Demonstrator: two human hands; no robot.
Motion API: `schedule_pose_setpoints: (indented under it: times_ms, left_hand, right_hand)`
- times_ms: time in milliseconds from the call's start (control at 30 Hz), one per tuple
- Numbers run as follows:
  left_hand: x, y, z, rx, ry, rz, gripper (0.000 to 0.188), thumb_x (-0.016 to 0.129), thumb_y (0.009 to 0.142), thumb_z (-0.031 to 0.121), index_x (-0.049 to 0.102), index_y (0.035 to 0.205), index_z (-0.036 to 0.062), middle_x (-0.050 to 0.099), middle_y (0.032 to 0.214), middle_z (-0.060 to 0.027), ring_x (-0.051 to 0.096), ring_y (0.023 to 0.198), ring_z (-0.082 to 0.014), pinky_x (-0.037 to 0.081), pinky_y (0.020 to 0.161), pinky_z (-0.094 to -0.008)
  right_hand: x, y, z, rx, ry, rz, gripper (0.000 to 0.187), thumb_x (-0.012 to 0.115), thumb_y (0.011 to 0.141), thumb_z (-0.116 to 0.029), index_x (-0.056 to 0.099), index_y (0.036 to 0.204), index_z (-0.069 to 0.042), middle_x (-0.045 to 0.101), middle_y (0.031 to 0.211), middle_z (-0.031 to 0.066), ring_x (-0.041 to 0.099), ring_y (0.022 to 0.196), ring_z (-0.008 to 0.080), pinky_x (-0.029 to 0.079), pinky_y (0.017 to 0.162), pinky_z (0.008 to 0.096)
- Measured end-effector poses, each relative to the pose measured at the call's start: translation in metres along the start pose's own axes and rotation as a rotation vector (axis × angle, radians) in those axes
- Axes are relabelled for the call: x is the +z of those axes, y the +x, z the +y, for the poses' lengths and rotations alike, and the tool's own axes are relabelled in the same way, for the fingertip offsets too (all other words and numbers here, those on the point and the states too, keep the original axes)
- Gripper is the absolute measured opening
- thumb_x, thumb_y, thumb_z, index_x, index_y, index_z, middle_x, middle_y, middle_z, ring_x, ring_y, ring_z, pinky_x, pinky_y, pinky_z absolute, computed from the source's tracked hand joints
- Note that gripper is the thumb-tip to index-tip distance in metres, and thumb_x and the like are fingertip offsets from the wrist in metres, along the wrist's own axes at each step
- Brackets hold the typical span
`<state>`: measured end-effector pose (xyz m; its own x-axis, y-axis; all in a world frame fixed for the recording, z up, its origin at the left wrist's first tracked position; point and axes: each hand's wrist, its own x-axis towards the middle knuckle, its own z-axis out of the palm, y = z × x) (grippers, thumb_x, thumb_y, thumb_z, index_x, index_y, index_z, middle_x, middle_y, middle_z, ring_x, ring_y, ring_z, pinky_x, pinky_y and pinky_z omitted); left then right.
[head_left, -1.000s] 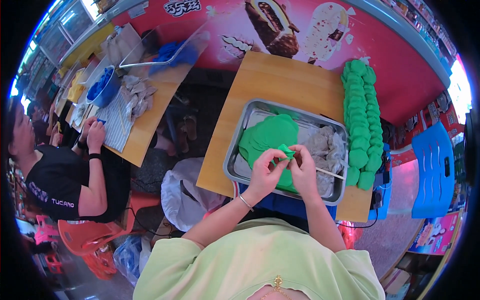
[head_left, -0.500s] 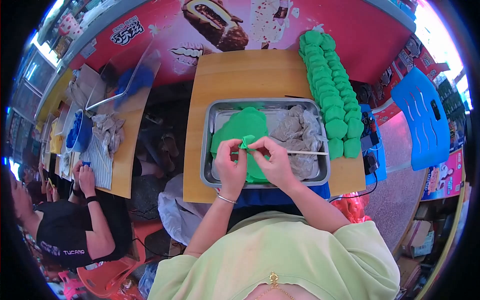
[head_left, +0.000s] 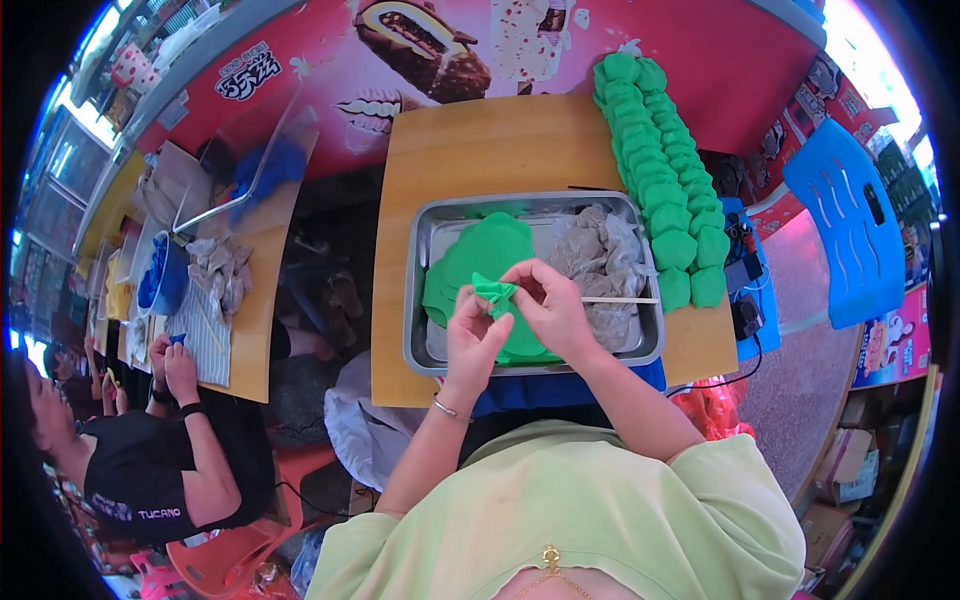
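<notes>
Above a metal tray (head_left: 411, 330) I hold a small, folded green cloth piece (head_left: 493, 290). My left hand (head_left: 474, 338) is closed round its lower left side, fingers bent up. The right hand (head_left: 553, 308) pinches its right edge between thumb and forefinger. Beneath my hands, flat green rounded sheets (head_left: 487, 246) lie overlapping in the tray. Crumpled grey-brown wrapped bundles (head_left: 592, 243) fill the tray's right part. A thin pale stick (head_left: 622, 300) lies across that side, just right of my right hand.
Rows of puffy green pieces (head_left: 662, 190) line the right edge of the wooden table (head_left: 480, 150). A blue plastic chair (head_left: 842, 225) stands to the right. On the left, a co-worker (head_left: 135, 465) handles something small and blue at another table (head_left: 255, 340).
The green piece has tilted and spread between my fingers. My left hand has turned and dropped slightly, while my right hand has shifted a little up and across its top.
</notes>
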<state>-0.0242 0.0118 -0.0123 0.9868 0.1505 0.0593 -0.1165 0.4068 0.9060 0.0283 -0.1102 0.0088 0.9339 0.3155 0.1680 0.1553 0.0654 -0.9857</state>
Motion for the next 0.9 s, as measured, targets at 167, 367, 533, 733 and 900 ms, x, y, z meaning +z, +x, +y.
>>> schedule_pose_setpoints:
  times_ms: [167,367,533,733,900]
  left_hand:
    - [-0.01,0.012,0.001,0.201,0.195,0.166,0.012,0.057,0.079,-0.005,0.049,0.081,0.0034,0.048,0.098,-0.0003,0.049,0.082,-0.0058,0.04,0.071,-0.0188]
    - [-0.004,0.003,0.002,0.01,0.02,0.146,0.01,0.058,0.089,0.007,0.059,0.098,0.0019,0.061,0.089,0.0009,0.053,0.082,-0.0047,0.042,0.073,-0.019]
    - [-0.001,0.007,0.004,0.024,0.008,0.126,0.007,0.057,0.09,0.007,0.058,0.095,0.0028,0.059,0.089,0.0012,0.053,0.084,-0.005,0.042,0.074,-0.0198]
    - [0.017,0.004,0.016,0.124,-0.007,0.184,0.012,0.059,0.089,0.006,0.053,0.099,0.0034,0.057,0.09,0.001,0.051,0.083,-0.0055,0.04,0.073,-0.0198]
    - [0.015,0.003,0.009,0.047,0.02,0.121,0.009,0.058,0.089,0.005,0.056,0.098,0.002,0.056,0.088,0.0012,0.052,0.084,-0.0059,0.04,0.076,-0.0196]
  right_hand:
    - [-0.006,-0.004,-0.003,0.091,-0.059,-0.225,0.01,0.059,0.086,-0.002,0.057,0.095,-0.001,0.056,0.083,-0.0023,0.052,0.075,0.0043,0.044,0.067,0.02]
    - [-0.011,0.0,-0.012,0.096,-0.061,-0.275,0.008,0.06,0.085,-0.004,0.057,0.092,0.0,0.055,0.082,-0.0004,0.053,0.074,0.0068,0.044,0.064,0.0224]
    - [-0.002,-0.002,-0.013,-0.227,-0.449,0.026,0.012,0.06,0.08,-0.001,0.055,0.09,-0.001,0.057,0.083,0.015,0.059,0.075,0.0278,0.048,0.064,0.0355]
    - [0.006,-0.001,-0.011,-0.256,-0.42,0.088,0.018,0.059,0.078,0.004,0.054,0.094,-0.001,0.059,0.082,0.0139,0.062,0.071,0.0273,0.05,0.063,0.0346]
    - [0.004,0.005,-0.012,-0.245,-0.264,0.1,0.019,0.058,0.08,0.004,0.053,0.097,-0.002,0.06,0.081,0.011,0.063,0.073,0.0197,0.05,0.065,0.0308]
